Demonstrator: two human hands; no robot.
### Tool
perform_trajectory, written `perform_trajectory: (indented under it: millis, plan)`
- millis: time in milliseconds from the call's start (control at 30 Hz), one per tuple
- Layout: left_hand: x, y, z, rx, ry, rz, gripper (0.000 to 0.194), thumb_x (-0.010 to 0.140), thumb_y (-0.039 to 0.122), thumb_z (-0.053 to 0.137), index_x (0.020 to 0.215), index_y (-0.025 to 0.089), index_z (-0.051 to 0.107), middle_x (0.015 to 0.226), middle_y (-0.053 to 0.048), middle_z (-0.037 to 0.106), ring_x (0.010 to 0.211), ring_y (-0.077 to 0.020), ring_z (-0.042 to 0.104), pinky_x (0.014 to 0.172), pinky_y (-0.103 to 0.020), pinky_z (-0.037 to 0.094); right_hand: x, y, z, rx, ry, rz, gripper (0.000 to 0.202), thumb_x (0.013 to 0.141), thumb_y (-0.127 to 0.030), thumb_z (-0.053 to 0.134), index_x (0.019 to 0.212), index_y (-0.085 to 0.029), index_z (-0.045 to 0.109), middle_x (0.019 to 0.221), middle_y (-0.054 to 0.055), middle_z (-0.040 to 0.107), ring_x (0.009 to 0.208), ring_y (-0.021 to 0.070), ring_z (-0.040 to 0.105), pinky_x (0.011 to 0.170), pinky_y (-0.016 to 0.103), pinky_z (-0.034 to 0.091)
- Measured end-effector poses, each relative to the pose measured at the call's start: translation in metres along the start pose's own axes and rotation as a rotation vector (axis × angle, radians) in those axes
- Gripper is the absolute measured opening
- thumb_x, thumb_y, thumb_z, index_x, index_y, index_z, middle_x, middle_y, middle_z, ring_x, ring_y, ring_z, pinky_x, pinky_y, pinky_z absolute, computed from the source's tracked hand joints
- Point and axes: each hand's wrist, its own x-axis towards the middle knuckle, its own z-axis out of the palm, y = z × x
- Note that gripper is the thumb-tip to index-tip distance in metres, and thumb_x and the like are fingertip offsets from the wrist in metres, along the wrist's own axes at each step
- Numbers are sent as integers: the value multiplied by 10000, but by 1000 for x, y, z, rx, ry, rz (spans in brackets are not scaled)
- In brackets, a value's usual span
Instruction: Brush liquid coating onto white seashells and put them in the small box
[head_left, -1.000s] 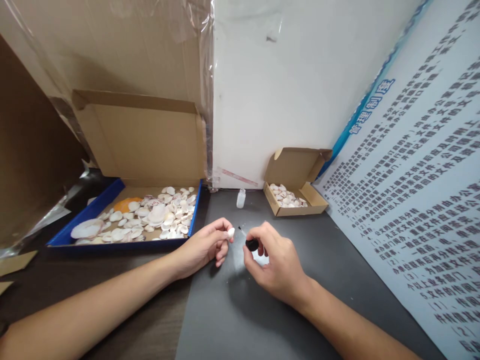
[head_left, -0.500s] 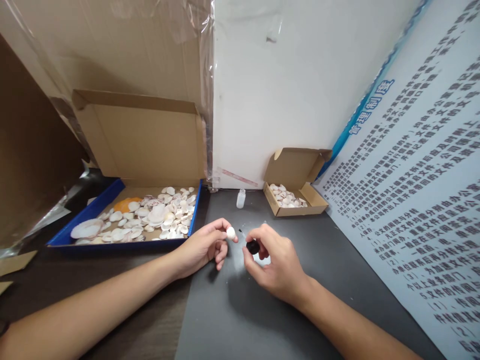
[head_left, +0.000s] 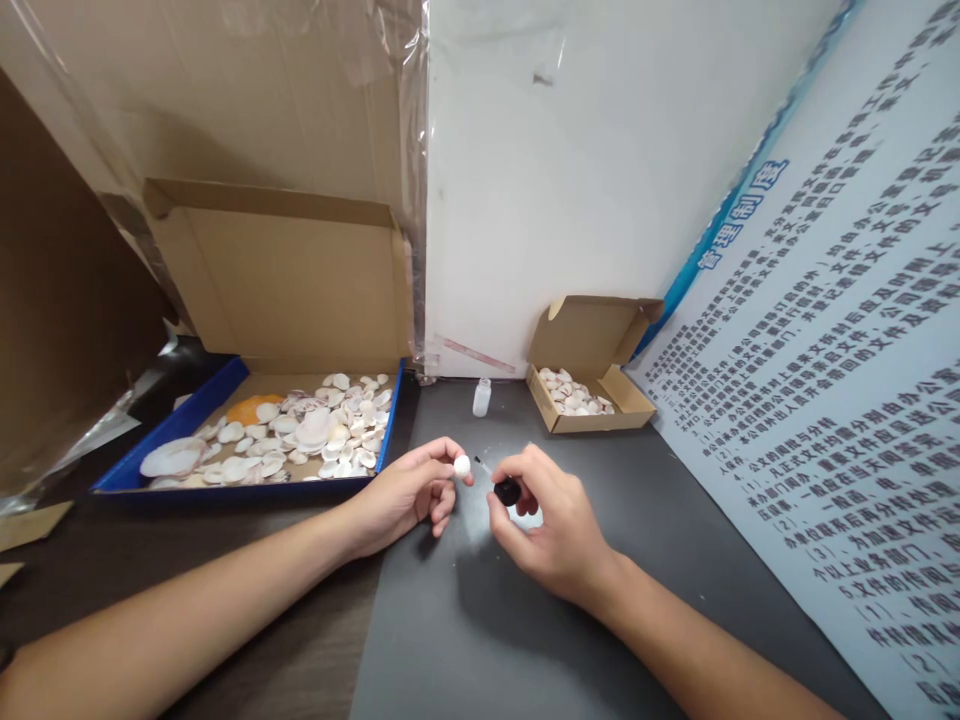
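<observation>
At the far left, a blue-sided cardboard box [head_left: 225, 488] stands with its lid up, and loose seashells [head_left: 315, 430] lie spread across its floor, an orange piece [head_left: 251, 409] among them. Just beside its near right corner, the left hand [head_left: 420, 490] pinches a small white shell [head_left: 462, 466] between thumb and forefinger, the ribbed face apparently turned towards the viewer. A light hold at the edge seems best, since it leaves most of that surface exposed and the fingertips out of the bristles' way.

Behind the hands, a small translucent bottle [head_left: 481, 398] stands upright on the dark mat [head_left: 465, 640], its neck uncapped. The brush [head_left: 484, 466] points at the shell, near but apart from it; it is too small to tell how wet the tip is. Short, light strokes with little on the bristles would likely avoid drips and smears. The right hand [head_left: 559, 520] grips its black cap [head_left: 507, 491] in the fingertips, which should allow fine turns while the shell is held steady.

Farther right, an open small cardboard box [head_left: 592, 423] holds more shells [head_left: 574, 392], next to a printed sign [head_left: 825, 400].
</observation>
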Motion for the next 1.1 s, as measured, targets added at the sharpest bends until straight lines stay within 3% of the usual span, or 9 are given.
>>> perform_trajectory:
  millis: [267,367,533,1100]
  plan:
    - [1,-4,-4,44,-28,18,128,839,235,625,860,183,510,614,68,451,454,-59,395,414,-178,423,1,2,-1,23,7,16,155,799,-108,580,907,-208,530,735,-27,514,529,93,471,505,219,400]
    - [1,-5,-4,39,-26,50,158,833,218,636,875,198,485,650,74,456,457,-48,380,414,-170,405,1,2,-2,63,-7,-36,158,809,-125,584,928,-210,527,714,-35,500,534,99,474,512,225,403]
    - [3,-7,-2,54,3,94,215,846,260,662,882,208,457,710,88,443,448,-29,360,403,-165,394,1,2,-1,40,-15,11,146,810,-112,582,910,-206,533,719,-34,490,534,95,471,517,228,399]
    - [2,-3,-2,45,0,32,220,818,319,669,875,188,503,770,37,566,448,-39,390,411,-184,389,0,3,-1,53,-28,10,140,842,-133,582,950,-212,541,742,-32,499,541,95,489,524,231,408]
